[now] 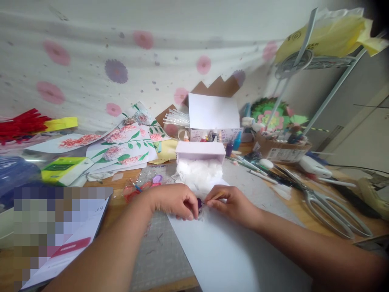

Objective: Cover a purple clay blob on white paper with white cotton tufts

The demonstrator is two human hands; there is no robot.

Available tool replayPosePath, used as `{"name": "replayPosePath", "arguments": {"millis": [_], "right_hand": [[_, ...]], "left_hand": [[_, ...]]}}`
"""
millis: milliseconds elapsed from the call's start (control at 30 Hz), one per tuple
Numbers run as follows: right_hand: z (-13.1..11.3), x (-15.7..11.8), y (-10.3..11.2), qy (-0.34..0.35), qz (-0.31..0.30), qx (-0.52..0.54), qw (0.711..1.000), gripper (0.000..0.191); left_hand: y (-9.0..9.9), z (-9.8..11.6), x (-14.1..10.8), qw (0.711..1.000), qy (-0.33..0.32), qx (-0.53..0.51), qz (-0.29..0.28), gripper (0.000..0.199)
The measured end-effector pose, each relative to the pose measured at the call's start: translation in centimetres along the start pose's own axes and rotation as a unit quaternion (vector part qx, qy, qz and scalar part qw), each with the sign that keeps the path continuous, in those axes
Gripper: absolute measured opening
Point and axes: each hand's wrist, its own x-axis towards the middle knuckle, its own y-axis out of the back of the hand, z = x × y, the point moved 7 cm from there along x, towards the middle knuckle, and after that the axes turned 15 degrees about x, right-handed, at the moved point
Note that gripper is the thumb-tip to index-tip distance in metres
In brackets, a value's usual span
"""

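Observation:
Over a white sheet of paper (231, 251), my left hand (179, 202) is closed, its fingertips pinching a small dark purple piece (199, 204) whose kind I cannot make out. From the other side my right hand (229, 205) reaches close to that piece, thumb and fingers pressed together. Something thin seems to be in its pinch, too small and blurred to name. Just beyond both hands, white fluffy cotton (200, 172) spills from a small white box (200, 151).
Large scissors (331, 211) lie at the right, by a cardboard box (282, 152) of tools. Small bottles (212, 136) line the back. Flower-decorated sheets (124, 148), a green-yellow pack (65, 170) and a tablet-like screen (75, 243) are at the left. A grey cutting mat (161, 259) lies underneath.

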Motion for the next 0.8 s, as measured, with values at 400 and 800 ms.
{"name": "replayPosePath", "arguments": {"millis": [400,800], "right_hand": [[-0.7,0.6,4.2,0.052,0.091,-0.042,0.994,0.019],[0.2,1.3,1.6,0.098,-0.057,-0.17,0.979,0.013]], "left_hand": [[-0.1,0.0,0.0,1.0,0.016,-0.012,0.0,0.034],[1.1,-0.8,-0.2,0.998,0.03,-0.012,0.049,0.022]]}}
